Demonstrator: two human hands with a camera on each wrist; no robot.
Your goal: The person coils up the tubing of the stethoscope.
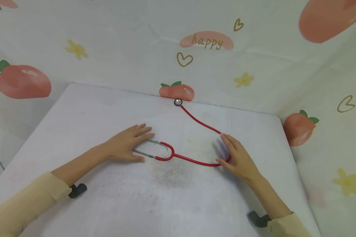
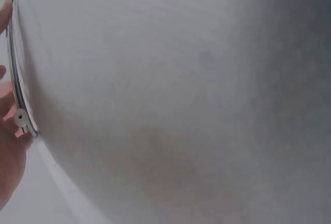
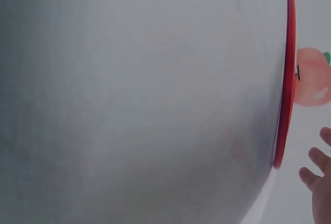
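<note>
A stethoscope with red tubing [image 1: 195, 161] lies on the white table, its round metal chest piece [image 1: 178, 102] at the back edge. My left hand [image 1: 126, 144] is over the ends of the metal ear tubes [image 1: 144, 153], fingers extended and thumb apart. An ear tip [image 2: 20, 117] shows beside that hand in the left wrist view. Over the bend of the tubing is my right hand [image 1: 240, 161], hiding part of it. In the right wrist view its fingertips [image 3: 306, 176] appear spread and apart from the tube. Whether either hand touches the stethoscope I cannot tell.
The white tabletop [image 1: 130, 204] has a greyish stain near its middle. A pale cloth [image 1: 130, 42] printed with peaches, flowers and hearts hangs behind and to the right of the table. Dark devices [image 1: 78, 190] are on both wrists.
</note>
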